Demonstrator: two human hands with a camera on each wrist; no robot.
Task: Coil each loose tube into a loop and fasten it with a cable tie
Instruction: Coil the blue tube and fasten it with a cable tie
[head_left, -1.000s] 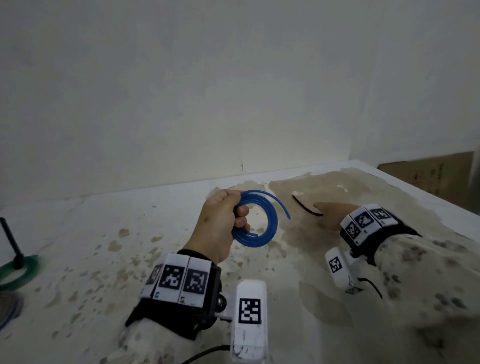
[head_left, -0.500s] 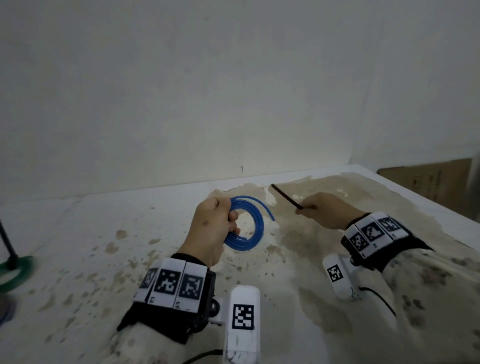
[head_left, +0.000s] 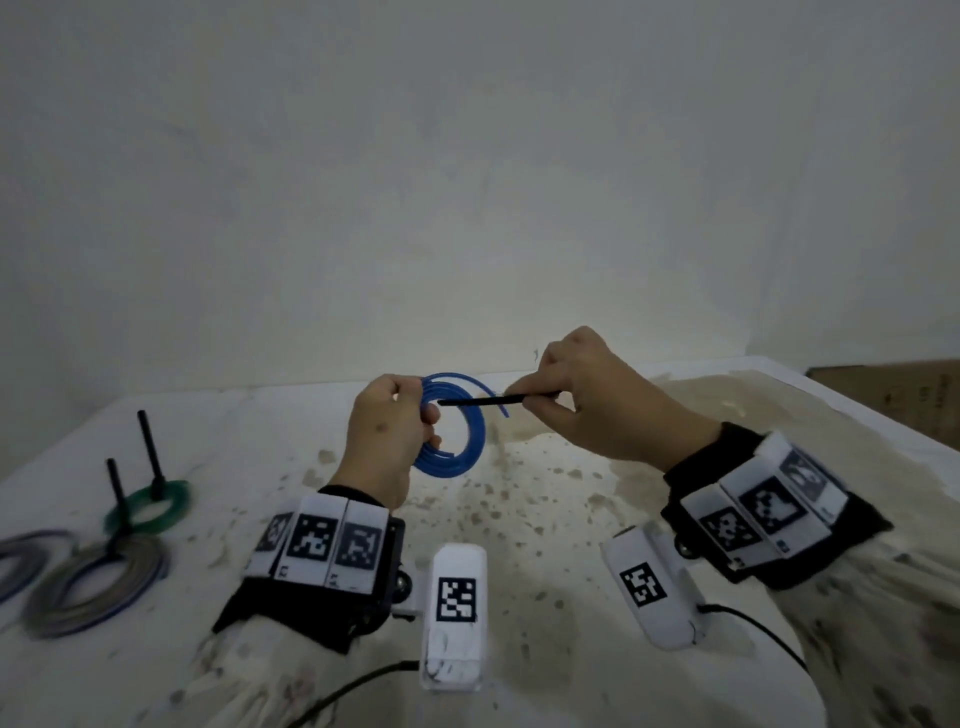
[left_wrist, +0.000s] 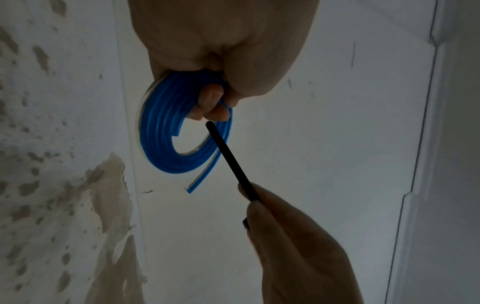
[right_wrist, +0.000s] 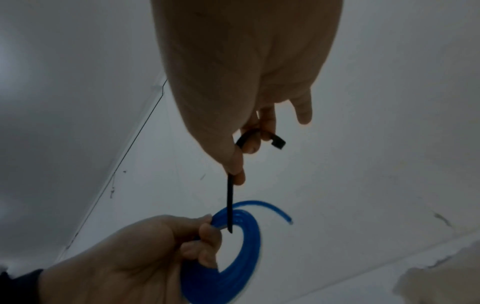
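Observation:
A blue tube (head_left: 470, 441) is wound into a loop of a few turns, one loose end sticking out to the right. My left hand (head_left: 387, 441) grips the loop at its left side and holds it above the table (head_left: 519, 519). My right hand (head_left: 582, 400) pinches a black cable tie (head_left: 488, 400) between thumb and fingers. The tie's pointed tip lies across the loop's opening, close to my left fingertips (left_wrist: 207, 102). In the left wrist view the blue tube (left_wrist: 166, 142) and cable tie (left_wrist: 228, 158) show clearly. In the right wrist view the cable tie (right_wrist: 230, 205) crosses the blue tube (right_wrist: 246, 236), its head end curling behind my fingers.
At the table's left lie a green coil (head_left: 148, 506) and two grey coils (head_left: 98, 587), fastened with black ties that stick upward. A cardboard box (head_left: 893, 395) stands beyond the table's right edge. A white wall rises right behind the stained table.
My right hand picked the black tie up off the table and brought it left to the loop. My left hand raised the blue loop. The view tilted down, showing the coils at left.

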